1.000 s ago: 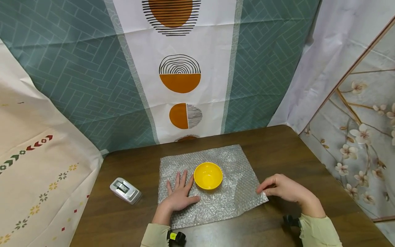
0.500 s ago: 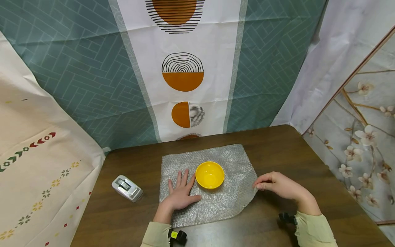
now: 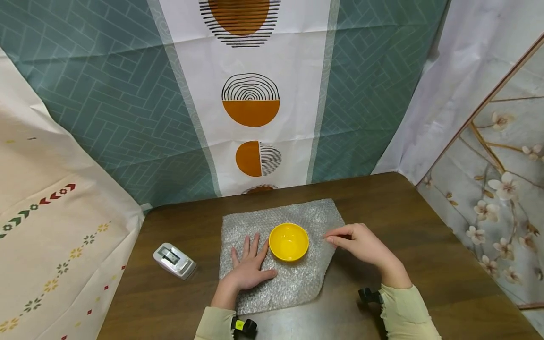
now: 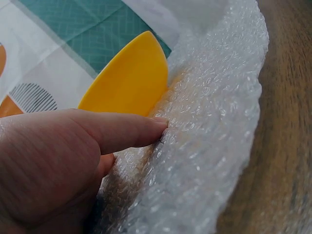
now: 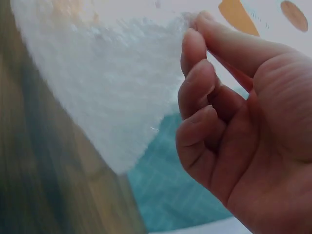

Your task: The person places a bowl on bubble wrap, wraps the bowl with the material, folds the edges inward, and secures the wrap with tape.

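Note:
A yellow bowl (image 3: 289, 242) stands upright on a sheet of bubble wrap (image 3: 293, 290) spread over the table. My left hand (image 3: 247, 273) lies flat on the sheet just left of the bowl, fingers spread; in the left wrist view its thumb touches the bubble wrap (image 4: 204, 131) beside the bowl (image 4: 129, 78). With thumb and forefinger, my right hand (image 3: 361, 243) pinches the sheet's near right corner and holds it raised, a little right of the bowl. In the right wrist view, the bubble wrap (image 5: 107, 92) hangs from the fingertips of my right hand (image 5: 243, 107).
A silver-grey tape dispenser-like object (image 3: 174, 260) lies on the brown wooden table (image 3: 170, 307) to the left. Patterned cloths hang behind the table (image 3: 250, 113) and at both sides. A black wrist camera (image 3: 369, 295) sits under the right forearm.
My right hand has moved left and up toward the bowl, lifting and folding the corner of the bubble wrap inward. The left hand and the bowl stay in place.

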Demonstrator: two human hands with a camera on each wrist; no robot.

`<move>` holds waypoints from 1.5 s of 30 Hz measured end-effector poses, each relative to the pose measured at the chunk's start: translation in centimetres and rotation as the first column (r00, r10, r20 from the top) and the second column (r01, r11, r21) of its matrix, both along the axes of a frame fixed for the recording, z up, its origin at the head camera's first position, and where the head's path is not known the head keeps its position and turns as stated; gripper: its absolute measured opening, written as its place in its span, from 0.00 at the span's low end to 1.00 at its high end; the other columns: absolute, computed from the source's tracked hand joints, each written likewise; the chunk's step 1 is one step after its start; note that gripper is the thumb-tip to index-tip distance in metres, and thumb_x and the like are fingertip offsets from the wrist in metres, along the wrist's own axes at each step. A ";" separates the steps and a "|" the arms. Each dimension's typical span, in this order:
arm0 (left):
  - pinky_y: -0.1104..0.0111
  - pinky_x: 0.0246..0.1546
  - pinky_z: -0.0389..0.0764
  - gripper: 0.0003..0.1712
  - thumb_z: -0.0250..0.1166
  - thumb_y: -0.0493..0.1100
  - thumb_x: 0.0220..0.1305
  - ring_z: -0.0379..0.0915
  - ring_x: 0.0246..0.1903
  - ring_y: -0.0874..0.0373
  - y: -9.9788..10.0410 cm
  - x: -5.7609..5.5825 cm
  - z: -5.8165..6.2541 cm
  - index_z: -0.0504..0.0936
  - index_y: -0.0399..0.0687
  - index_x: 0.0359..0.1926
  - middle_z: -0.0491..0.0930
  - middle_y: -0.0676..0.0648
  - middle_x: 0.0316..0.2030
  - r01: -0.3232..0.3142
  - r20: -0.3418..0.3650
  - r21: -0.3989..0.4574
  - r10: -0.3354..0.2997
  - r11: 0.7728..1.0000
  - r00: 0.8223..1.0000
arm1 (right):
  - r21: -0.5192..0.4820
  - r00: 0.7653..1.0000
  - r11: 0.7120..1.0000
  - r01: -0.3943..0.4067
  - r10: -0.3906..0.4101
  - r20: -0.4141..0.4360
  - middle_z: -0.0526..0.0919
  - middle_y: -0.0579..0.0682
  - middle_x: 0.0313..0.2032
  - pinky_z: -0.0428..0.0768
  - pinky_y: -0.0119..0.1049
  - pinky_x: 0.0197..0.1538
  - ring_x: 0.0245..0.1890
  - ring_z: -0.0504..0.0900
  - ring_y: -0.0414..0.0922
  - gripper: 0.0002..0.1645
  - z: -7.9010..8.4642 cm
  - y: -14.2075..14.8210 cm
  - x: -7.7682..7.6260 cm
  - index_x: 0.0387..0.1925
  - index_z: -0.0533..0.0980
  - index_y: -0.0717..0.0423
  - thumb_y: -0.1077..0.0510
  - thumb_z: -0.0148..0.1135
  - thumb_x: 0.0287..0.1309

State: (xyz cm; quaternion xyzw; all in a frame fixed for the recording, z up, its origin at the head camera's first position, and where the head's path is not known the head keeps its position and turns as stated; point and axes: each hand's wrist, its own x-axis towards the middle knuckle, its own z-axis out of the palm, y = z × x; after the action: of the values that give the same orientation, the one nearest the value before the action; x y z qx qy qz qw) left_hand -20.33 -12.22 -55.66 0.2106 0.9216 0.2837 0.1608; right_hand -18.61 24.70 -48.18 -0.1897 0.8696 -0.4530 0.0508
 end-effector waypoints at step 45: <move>0.28 0.66 0.12 0.57 0.65 0.70 0.69 0.15 0.82 0.33 0.0 0.2 0.2 0.54 0.44 0.86 0.32 0.36 0.86 0.004 0.003 0.024 -0.004 1.000 1.000 | 0.268 0.999 0.963 0.018 -0.004 -0.052 0.91 0.48 0.42 0.77 0.36 0.35 0.25 0.72 0.40 0.19 -1.4 -10.6 -1.3 0.60 0.88 0.52 0.62 0.67 0.70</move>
State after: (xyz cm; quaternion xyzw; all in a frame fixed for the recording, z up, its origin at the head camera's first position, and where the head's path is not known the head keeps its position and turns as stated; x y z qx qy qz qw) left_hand -20.14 -12.27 -55.48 0.2141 0.9174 0.2947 0.1601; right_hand -19.92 14.06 -49.56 -0.1877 0.9250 -0.3263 0.0510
